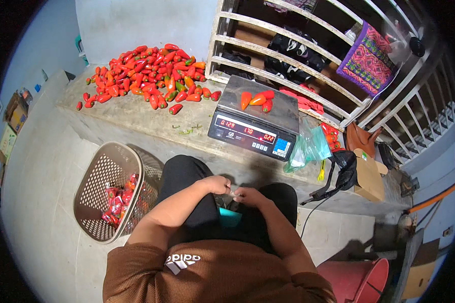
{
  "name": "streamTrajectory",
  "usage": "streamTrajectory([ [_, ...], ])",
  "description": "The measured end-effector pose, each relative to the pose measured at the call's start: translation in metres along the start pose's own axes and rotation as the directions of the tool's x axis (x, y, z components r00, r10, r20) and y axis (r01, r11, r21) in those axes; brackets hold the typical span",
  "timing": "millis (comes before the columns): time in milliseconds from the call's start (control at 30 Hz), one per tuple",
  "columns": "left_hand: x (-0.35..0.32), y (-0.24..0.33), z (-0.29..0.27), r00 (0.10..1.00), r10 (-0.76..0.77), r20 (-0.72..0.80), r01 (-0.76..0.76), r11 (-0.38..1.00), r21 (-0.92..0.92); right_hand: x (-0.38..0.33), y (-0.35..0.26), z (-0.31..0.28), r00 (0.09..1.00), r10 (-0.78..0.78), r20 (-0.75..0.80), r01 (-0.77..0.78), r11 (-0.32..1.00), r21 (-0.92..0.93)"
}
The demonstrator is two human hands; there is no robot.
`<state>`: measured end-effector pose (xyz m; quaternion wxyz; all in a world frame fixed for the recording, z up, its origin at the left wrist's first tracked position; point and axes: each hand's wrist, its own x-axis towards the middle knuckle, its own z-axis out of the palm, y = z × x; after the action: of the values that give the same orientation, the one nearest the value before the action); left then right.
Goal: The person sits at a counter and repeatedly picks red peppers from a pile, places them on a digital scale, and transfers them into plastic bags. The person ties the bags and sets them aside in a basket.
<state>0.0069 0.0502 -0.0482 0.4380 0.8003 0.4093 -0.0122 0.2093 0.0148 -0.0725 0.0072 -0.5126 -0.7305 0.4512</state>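
Observation:
Over my lap, my left hand and my right hand nearly meet, both with fingers pinched. Something small and pale shows between the fingertips; its kind is not clear. Below the hands a teal piece shows between my thighs, partly hidden. Ahead on the concrete ledge stands a digital scale with a lit red display. A few red and orange peppers lie on its plate. To its left spreads a large heap of mostly red peppers, some tinged green.
Thin clear-green plastic bags lie right of the scale, near bagged peppers, a black strap bag and a cardboard box. A lattice basket with packed peppers stands left; a red bucket, lower right. White bars rise behind.

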Motion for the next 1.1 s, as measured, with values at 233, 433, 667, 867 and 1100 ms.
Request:
streamTrajectory([
  [233,-0.010,0.014,-0.010,0.999,-0.046,0.026,0.046,0.999,0.000,0.003,-0.001,-0.001,0.999,0.015,0.031,-0.015,1.000,-0.003],
  [433,-0.004,0.005,-0.005,0.999,-0.027,0.021,0.026,1.000,0.008,-0.002,-0.009,-0.004,0.999,0.030,0.044,-0.027,0.997,-0.067],
  [667,-0.001,0.002,-0.003,1.000,-0.018,0.022,0.018,1.000,0.015,-0.001,-0.011,-0.004,0.996,0.064,0.060,-0.058,0.994,-0.094],
  [867,-0.004,0.004,-0.004,1.000,-0.005,0.015,0.005,1.000,0.010,-0.001,-0.010,-0.003,0.996,0.067,0.065,-0.062,0.995,-0.075],
  [1100,-0.001,0.001,-0.002,0.999,-0.018,0.027,0.018,1.000,-0.009,-0.005,-0.018,-0.008,0.994,0.080,0.076,-0.077,0.996,-0.039],
])
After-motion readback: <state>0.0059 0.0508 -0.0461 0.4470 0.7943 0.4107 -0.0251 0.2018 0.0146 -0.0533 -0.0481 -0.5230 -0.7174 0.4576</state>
